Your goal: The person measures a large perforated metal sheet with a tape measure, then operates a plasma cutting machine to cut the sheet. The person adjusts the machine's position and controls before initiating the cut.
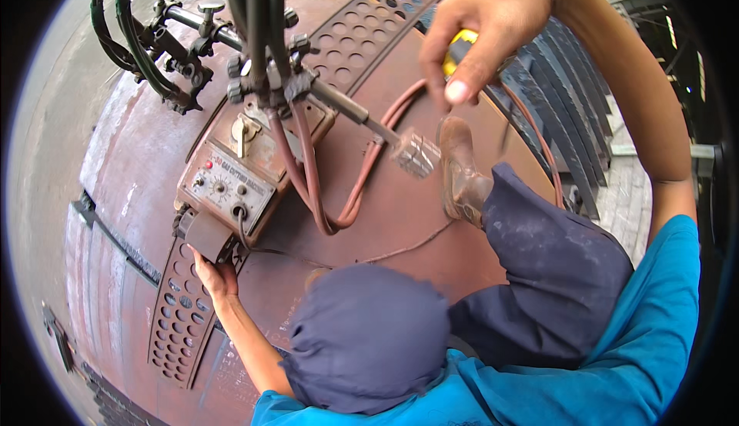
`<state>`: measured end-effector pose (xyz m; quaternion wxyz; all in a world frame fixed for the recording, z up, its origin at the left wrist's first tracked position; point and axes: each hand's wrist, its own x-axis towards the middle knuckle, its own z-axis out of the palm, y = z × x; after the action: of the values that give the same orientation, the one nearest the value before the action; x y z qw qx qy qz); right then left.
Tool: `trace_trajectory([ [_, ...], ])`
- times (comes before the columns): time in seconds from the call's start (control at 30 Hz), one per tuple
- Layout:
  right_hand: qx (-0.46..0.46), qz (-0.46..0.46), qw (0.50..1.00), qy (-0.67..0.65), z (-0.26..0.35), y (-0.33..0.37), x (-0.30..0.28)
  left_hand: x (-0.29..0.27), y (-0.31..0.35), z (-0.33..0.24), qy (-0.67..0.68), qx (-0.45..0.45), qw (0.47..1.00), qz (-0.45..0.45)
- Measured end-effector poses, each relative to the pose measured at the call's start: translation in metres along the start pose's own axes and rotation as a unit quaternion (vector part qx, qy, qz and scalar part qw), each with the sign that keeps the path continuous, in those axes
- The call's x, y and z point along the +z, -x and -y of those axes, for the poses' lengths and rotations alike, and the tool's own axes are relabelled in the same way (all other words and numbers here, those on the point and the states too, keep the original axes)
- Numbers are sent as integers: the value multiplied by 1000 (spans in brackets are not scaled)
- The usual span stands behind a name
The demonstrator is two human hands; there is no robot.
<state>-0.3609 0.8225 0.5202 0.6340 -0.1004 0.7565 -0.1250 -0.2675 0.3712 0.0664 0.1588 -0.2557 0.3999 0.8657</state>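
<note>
A portable gas cutting machine, boxy and rust-stained with knobs and a lever on top, stands on a perforated track on a brown steel plate. My left hand is at its near end, fingers against the lower edge of the brown motor housing; part of the fingers is hidden beneath. Raised on the right, my right hand curls around a yellow-and-black tape measure, mostly covered by the fingers. Below that hand, a silvery ribbed block sits at the end of the machine's rod.
Dark hoses hang over the torch holder. Reddish hoses loop across the plate, and a thin cable trails near my boot. Perforated track runs both ways; stacked steel strips lie at the right. My bent knee fills the lower middle.
</note>
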Motion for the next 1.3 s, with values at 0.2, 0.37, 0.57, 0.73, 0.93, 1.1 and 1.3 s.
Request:
trace_trajectory([
  [0.2,81,-82,985,-129,-271,-103,-43,-25,-11,14,-91,70,986,-117],
  [0.37,-19,69,991,-116,-383,-171,-70,-54,1,-1,-103,64,972,-201],
  [0.57,-138,118,983,16,-372,-285,-136,-22,106,-17,-278,26,803,-527],
  [0.73,-207,83,970,-92,-316,-351,-143,137,219,35,-290,191,760,-549],
  [0.93,-277,85,940,-179,-244,-411,-83,302,314,170,-216,325,705,-592],
  [1.1,-227,91,949,-201,-226,-429,-53,318,330,346,-98,354,624,-690],
  [1.3,-212,58,952,-214,-208,-461,-29,334,418,543,50,211,658,-721],
])
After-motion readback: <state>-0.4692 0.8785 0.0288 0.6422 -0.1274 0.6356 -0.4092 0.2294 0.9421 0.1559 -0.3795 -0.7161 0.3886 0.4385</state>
